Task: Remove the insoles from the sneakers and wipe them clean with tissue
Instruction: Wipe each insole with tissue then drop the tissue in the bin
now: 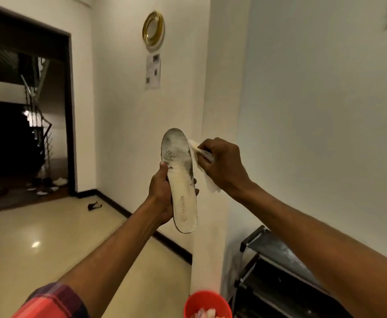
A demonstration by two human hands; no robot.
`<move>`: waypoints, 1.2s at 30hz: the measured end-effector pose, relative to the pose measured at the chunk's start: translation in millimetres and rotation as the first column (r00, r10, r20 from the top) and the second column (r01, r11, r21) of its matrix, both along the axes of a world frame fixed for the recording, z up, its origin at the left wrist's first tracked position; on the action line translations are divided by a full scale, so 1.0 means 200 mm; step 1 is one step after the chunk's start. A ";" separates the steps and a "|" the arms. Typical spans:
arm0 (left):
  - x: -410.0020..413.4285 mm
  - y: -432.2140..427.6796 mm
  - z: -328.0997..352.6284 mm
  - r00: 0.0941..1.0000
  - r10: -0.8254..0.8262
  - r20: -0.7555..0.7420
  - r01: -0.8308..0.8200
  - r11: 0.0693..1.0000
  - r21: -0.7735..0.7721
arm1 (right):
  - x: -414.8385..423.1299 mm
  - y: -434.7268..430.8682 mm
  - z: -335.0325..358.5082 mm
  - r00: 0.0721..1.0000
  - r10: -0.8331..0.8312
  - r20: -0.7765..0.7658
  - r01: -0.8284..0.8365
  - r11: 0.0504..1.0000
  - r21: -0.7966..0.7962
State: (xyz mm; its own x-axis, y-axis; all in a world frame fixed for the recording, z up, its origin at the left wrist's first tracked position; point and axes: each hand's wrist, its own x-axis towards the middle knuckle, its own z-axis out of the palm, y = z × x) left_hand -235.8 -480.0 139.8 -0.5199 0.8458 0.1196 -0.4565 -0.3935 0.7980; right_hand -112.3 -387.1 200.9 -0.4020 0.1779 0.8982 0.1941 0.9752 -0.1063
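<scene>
White tissue is bunching in my R hand, fingers curling tight round it, its tip meeting the R edge of the insole near the grey, dirty toe end. My L hand is gripping the insole upright at mid-length, thumb in front, heel end w/ "FASHION" print pointing down. I'm holding it mid-air by the wall corner, above a red bin & black shoe rack.
</scene>
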 end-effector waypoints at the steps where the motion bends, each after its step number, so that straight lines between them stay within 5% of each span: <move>1: -0.08 0.03 -0.11 1.000 0.014 0.020 -0.014 0.999 -0.030 | -0.10 0.04 -0.12 0.999 0.017 0.028 -0.016 0.999 -0.036; 7: -0.51 0.20 -0.93 0.982 0.168 0.082 -0.131 0.932 -0.338 | -0.64 0.26 -0.98 0.968 0.156 0.197 -0.094 0.952 -0.291; 16: -0.71 0.39 -2.70 0.908 0.418 0.028 -0.208 0.509 -0.835 | -1.00 0.43 -2.62 0.801 0.387 0.456 -0.008 0.770 -0.638; 21: -0.55 0.38 -3.42 0.907 0.416 0.057 -0.134 0.414 -0.901 | -0.89 0.39 -3.35 0.697 0.481 0.531 0.101 0.668 -0.737; 25: -0.42 0.35 -3.81 0.917 0.399 0.025 -0.107 0.305 -0.946 | -0.74 0.38 -3.75 0.671 0.500 0.547 0.187 0.599 -0.778; 29: -0.34 0.32 -4.01 0.910 0.287 -0.298 -0.329 0.066 -0.942 | -0.61 0.36 -4.01 0.632 0.522 0.574 0.259 0.555 -0.790; 36: -0.31 0.33 -4.14 0.849 0.054 -0.526 -0.523 -0.057 -0.850 | -0.57 0.34 -4.19 0.668 0.520 0.532 0.267 0.500 -0.824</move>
